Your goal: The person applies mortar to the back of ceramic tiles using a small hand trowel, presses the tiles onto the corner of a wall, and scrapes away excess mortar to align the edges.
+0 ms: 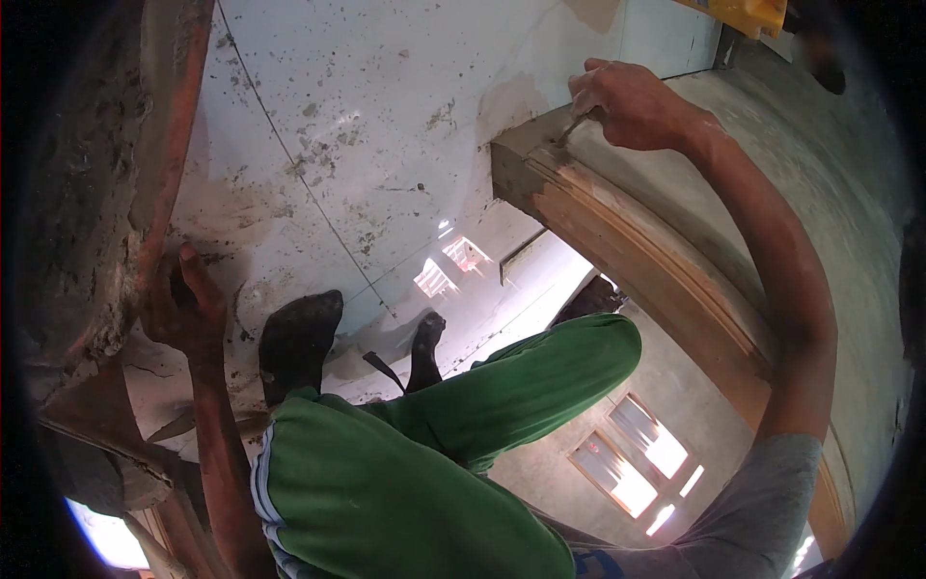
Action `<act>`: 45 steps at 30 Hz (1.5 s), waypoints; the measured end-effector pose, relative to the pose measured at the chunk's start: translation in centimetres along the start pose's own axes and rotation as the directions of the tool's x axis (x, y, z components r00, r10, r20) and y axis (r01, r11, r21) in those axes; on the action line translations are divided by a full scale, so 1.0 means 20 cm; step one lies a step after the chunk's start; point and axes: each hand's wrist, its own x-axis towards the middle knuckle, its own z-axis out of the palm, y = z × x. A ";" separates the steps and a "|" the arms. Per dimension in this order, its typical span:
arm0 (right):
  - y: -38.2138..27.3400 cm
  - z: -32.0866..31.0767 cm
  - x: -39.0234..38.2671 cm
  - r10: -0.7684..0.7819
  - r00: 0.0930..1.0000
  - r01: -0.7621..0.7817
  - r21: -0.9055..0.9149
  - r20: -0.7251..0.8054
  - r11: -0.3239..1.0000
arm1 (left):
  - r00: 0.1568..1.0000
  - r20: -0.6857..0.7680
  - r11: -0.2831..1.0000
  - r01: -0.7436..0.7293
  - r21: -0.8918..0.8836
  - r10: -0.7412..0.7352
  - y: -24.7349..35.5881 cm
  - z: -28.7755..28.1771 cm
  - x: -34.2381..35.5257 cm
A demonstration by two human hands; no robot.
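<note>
My right hand (641, 106) is closed round a thin metal tool (571, 132). The tool's narrow end touches the corner where a wooden trim (617, 227) meets a grey plastered surface (762, 106); its exact kind is mostly hidden by my fingers. At the left, my left hand (188, 304) has its fingers curled against the reddish edge of a rough, mortar-crusted board (166, 207), thumb pointing up. Grey smears mark the trim around the tool's tip.
A pale tiled surface (386, 106) with grey crumbs and a dark joint line spans the middle. My green-trousered legs (415, 473) are bent below, beside a dark shoe (301, 338). A yellow object (743, 14) is at the top right. Bright window reflections show on the shiny surface.
</note>
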 end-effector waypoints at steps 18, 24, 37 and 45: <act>-0.04 -0.05 -0.02 0.067 0.994 -0.058 -0.095 0.092 0.994 | 0.999 0.017 0.998 -0.047 0.052 0.046 -0.07 0.00 -0.07; -0.01 0.02 0.03 0.070 0.996 -0.067 -0.063 0.055 0.996 | 0.992 0.088 0.981 -0.106 0.165 0.093 -0.16 0.03 -0.18; -0.09 -0.12 -0.05 0.090 0.988 -0.067 -0.180 0.124 0.981 | 0.990 0.072 0.982 -0.128 0.136 0.119 -0.11 0.02 -0.12; 0.05 -0.17 -0.09 -0.051 0.998 0.050 -0.025 -0.045 0.998 | 0.986 0.152 0.979 -0.094 0.183 0.067 -0.19 0.05 -0.21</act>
